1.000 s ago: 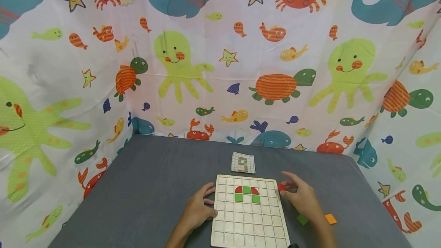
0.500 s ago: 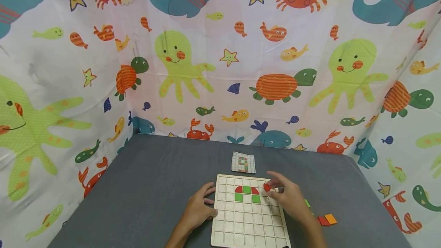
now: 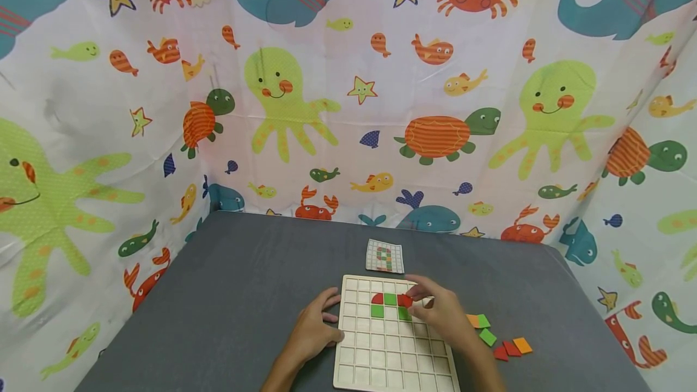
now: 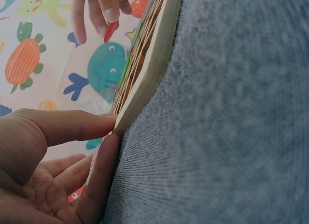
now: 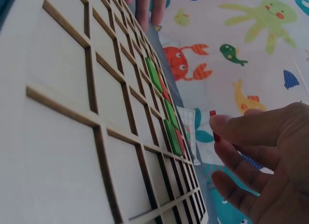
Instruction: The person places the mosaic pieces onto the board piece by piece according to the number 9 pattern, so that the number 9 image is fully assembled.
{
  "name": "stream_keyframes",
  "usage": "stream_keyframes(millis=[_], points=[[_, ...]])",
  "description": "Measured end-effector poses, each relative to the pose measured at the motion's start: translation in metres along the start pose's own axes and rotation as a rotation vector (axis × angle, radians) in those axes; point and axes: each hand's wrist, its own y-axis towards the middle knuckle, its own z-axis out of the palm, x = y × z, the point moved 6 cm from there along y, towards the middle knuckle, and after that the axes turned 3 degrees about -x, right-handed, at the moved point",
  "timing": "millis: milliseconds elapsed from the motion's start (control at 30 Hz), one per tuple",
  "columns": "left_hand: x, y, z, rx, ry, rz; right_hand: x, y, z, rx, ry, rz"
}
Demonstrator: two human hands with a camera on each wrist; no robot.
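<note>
A pale wooden grid board (image 3: 381,356) lies on the dark table. Set in its upper cells are a red quarter-round tile (image 3: 377,299), a green tile (image 3: 389,299) beside it, and another green tile (image 3: 377,311) below. My left hand (image 3: 311,330) holds the board's left edge, its thumb and a finger meeting at the rim in the left wrist view. Over the board's upper right, my right hand (image 3: 442,313) pinches a small red tile (image 5: 214,126) between thumb and fingertips, above the board's surface. The fingers partly cover the tiles beneath, and the held tile's full outline is hidden.
A pattern card (image 3: 384,256) with a printed grid lies behind the board. Right of the board are loose tiles, among them a green tile (image 3: 487,337), a red tile (image 3: 512,348) and an orange tile (image 3: 523,345). A sea-animal curtain (image 3: 348,89) surrounds the table.
My right hand has carried the red tile leftward from beside the board's right edge to over the upper tiles, uncovering more loose tiles. The left hand has stayed in place.
</note>
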Motion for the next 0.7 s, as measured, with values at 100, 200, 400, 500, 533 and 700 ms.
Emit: stream_keyframes(millis=[100,200,400,500,533,700], points=[[0.0,0.0,0.0,-0.001,0.0,0.001,0.004,0.0,0.005,0.016,-0.008,-0.013],[-0.001,0.0,-0.001,-0.003,0.0,0.005,0.007,0.0,0.01,0.047,-0.011,-0.029],[-0.001,-0.001,-0.001,-0.002,0.01,0.011,0.013,0.0,0.022,0.122,0.002,-0.042],[-0.001,0.0,-0.001,-0.002,0.01,0.011,0.015,-0.001,0.027,0.149,0.008,-0.065],[-0.001,0.0,-0.001,-0.002,0.009,0.011,0.016,-0.002,0.028,0.16,0.016,-0.073],[-0.001,-0.001,0.0,0.0,0.007,0.003,0.018,-0.003,0.036,0.21,0.034,-0.079]])
